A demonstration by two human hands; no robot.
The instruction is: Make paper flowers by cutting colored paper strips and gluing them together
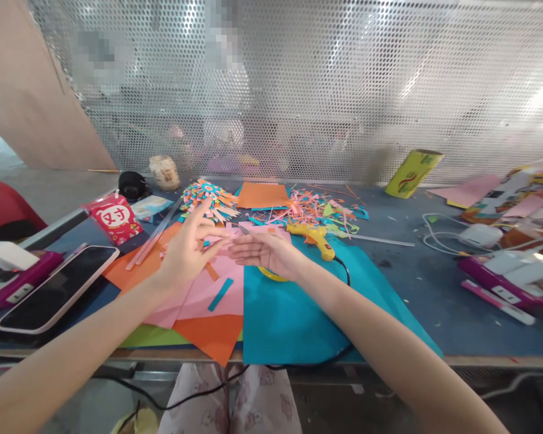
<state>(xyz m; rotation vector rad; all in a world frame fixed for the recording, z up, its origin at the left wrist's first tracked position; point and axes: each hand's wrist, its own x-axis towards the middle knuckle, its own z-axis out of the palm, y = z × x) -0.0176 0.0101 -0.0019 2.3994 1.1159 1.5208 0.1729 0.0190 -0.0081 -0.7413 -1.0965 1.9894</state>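
Observation:
My left hand (190, 246) is over the pink paper (226, 289), its thumb and a finger pinched near a small item too tiny to make out. Close to its fingertips, my right hand (269, 252) is turned partly palm up, with a thin pointed metal tip showing by its thumb; the rest of that tool is hidden. Under the right wrist lies a blue sheet (294, 319), with a yellow ring-shaped handle (274, 276) partly covered. Blue (221, 294) and orange strips (212, 271) rest on the pink paper. A yellow glue gun (314, 238) lies beyond the right hand.
Behind the hands are a fringed paper flower (208, 199), orange sheets (263, 196) and paper scraps (314, 208). A phone (58, 289) and red packet (115, 218) lie left; a yellow-green can (412, 173) and purple power strip (502, 283) stand right. Perforated metal (298, 90) borders the back.

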